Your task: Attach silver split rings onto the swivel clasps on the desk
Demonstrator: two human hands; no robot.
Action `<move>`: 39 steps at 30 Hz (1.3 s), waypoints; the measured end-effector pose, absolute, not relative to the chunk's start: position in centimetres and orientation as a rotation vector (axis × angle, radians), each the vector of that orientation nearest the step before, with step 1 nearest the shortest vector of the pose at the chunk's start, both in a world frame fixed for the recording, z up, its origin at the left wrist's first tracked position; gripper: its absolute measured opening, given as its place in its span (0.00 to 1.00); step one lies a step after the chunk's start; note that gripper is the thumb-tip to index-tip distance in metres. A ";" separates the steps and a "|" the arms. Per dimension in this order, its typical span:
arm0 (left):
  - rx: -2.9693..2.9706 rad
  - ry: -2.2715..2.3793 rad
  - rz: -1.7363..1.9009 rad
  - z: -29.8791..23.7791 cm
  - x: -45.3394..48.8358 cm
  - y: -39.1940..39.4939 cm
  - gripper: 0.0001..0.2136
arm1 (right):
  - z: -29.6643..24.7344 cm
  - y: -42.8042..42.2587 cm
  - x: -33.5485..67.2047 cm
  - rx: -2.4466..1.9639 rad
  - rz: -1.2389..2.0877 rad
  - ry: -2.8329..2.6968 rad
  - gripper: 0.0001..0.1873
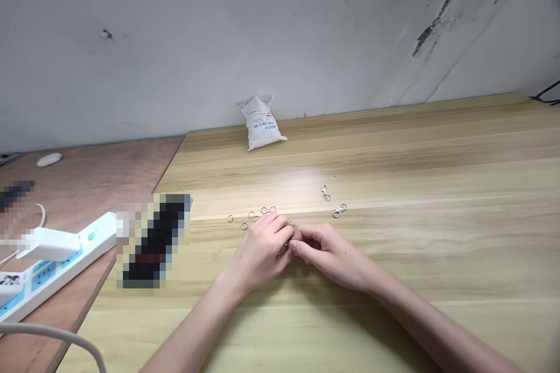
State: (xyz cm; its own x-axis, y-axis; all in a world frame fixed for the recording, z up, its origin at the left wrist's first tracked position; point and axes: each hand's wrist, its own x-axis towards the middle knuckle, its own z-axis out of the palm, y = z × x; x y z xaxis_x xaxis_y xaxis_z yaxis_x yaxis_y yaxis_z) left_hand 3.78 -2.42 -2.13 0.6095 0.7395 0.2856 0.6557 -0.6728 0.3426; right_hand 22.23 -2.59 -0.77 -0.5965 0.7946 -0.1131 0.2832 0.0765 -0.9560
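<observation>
My left hand (262, 250) and my right hand (326, 253) meet over the light wooden table (394, 175), fingertips pinched together on a small metal piece (287, 243) that I can barely make out. Several small metal rings (258, 214) lie scattered just beyond my left hand. Two silver snap clasps (326, 192) (339, 210) rest farther back to the right, apart from both hands.
A small white bag (262, 122) with a printed label stands against the wall. On the darker table to the left lie a white and blue power strip (56, 262) with plugs and a cable, plus a small white object (49, 159).
</observation>
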 end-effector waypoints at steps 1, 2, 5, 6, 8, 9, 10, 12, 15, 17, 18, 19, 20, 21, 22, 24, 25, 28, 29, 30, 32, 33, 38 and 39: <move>2.632 1.158 0.605 -2.1 3.8 -2.4 0.06 | -0.8 -2.6 22.2 -1.065 1.537 -1.919 0.16; 2.633 1.159 0.605 -2.1 3.8 -2.4 0.06 | -0.8 -2.6 22.2 -1.067 1.536 -1.920 0.16; 2.630 1.155 0.594 -2.1 3.8 -2.4 0.06 | -0.9 -2.6 22.2 -1.074 1.539 -1.919 0.16; 2.628 1.154 0.593 -2.1 3.8 -2.4 0.06 | -0.9 -2.6 22.2 -1.074 1.542 -1.919 0.16; 2.621 1.154 0.593 -2.1 3.8 -2.5 0.06 | -0.9 -2.6 22.2 -1.070 1.548 -1.921 0.15; 2.617 1.154 0.592 -2.1 3.7 -2.5 0.06 | -0.9 -2.6 22.2 -1.068 1.547 -1.923 0.15; 2.613 1.155 0.591 -2.2 3.7 -2.5 0.06 | -0.9 -2.6 22.2 -1.068 1.545 -1.925 0.15; 2.607 1.160 0.585 -2.2 3.7 -2.4 0.06 | -0.9 -2.6 22.2 -1.072 1.540 -1.927 0.15; 2.604 1.158 0.577 -2.2 3.8 -2.4 0.05 | -1.0 -2.6 22.3 -1.073 1.544 -1.926 0.15; 2.605 1.155 0.574 -2.2 3.8 -2.3 0.06 | -1.0 -2.6 22.3 -1.072 1.544 -1.926 0.15; 2.605 1.155 0.571 -2.2 3.8 -2.3 0.06 | -1.0 -2.6 22.3 -1.073 1.543 -1.925 0.15; 2.603 1.158 0.570 -2.2 3.8 -2.3 0.06 | -1.0 -2.6 22.3 -1.075 1.543 -1.924 0.15; 2.602 1.160 0.569 -2.2 3.8 -2.4 0.06 | -1.0 -2.6 22.3 -1.076 1.543 -1.924 0.15; 2.602 1.163 0.569 -2.2 3.8 -2.4 0.06 | -1.0 -2.6 22.3 -1.076 1.545 -1.925 0.15; 2.602 1.165 0.569 -2.2 3.8 -2.4 0.06 | -1.0 -2.6 22.3 -1.076 1.545 -1.924 0.15; 2.604 1.164 0.571 -2.2 3.8 -2.4 0.06 | -1.0 -2.6 22.3 -1.072 1.546 -1.923 0.15; 2.605 1.163 0.572 -2.2 3.8 -2.4 0.06 | -1.0 -2.6 22.3 -1.069 1.547 -1.922 0.15; 2.606 1.160 0.574 -2.2 3.7 -2.4 0.06 | -0.9 -2.6 22.3 -1.068 1.554 -1.916 0.15; 2.605 1.162 0.573 -2.2 3.7 -2.4 0.06 | -0.9 -2.6 22.3 -1.068 1.555 -1.915 0.15; 2.605 1.164 0.571 -2.2 3.7 -2.4 0.06 | -0.9 -2.6 22.3 -1.070 1.555 -1.916 0.15; 2.605 1.163 0.566 -2.1 3.8 -2.4 0.06 | -0.9 -2.6 22.3 -1.070 1.550 -1.921 0.15; 2.605 1.163 0.562 -2.1 3.8 -2.4 0.06 | -0.9 -2.5 22.3 -1.069 1.548 -1.923 0.15; 2.607 1.164 0.557 -2.1 3.8 -2.5 0.06 | -1.0 -2.5 22.3 -1.067 1.548 -1.921 0.15; 2.608 1.166 0.559 -2.2 3.8 -2.5 0.06 | -1.0 -2.5 22.3 -1.069 1.549 -1.922 0.15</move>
